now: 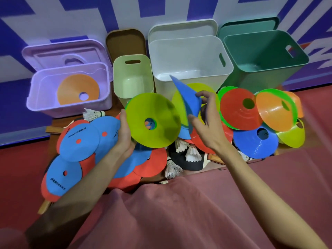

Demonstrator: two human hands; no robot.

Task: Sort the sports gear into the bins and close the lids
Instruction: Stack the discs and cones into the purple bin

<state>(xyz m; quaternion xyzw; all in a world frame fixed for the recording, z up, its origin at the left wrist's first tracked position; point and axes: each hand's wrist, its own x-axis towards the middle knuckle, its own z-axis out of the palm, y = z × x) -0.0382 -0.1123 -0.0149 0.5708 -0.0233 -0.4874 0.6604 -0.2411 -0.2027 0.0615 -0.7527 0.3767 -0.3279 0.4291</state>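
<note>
1. Your left hand point(125, 133) grips a yellow-green disc cone point(152, 120) by its left rim, fingers curled behind it; a fingertip shows through the centre hole
2. Your right hand point(206, 123) pinches a blue disc cone point(186, 97) between thumb and fingers, holding it on edge, tilted, in front of the white bin point(188, 56)
3. Four bins stand in a row against the wall, all open: lilac bin point(36, 94) at far left, pale green bin point(133, 74) next, white bin, then teal bin point(265, 56) at far right
4. Lilac bin holds one orange disc cone point(75, 88); its hinged lid point(62, 53) stands raised behind it
5. Brown lid point(125, 40), white lid point(181, 27) and teal lid point(248, 24) lean on the wall behind their bins
6. Loose pile lies in front of the bins: flat blue discs point(79, 141) over red ones at left; red cone point(239, 110), orange cone point(273, 112) and blue cone point(255, 142) overlapping at right
7. Shuttlecocks: one point(93, 114) just in front of the lilac bin, several point(192, 151) between your forearms, low in the pile
</note>
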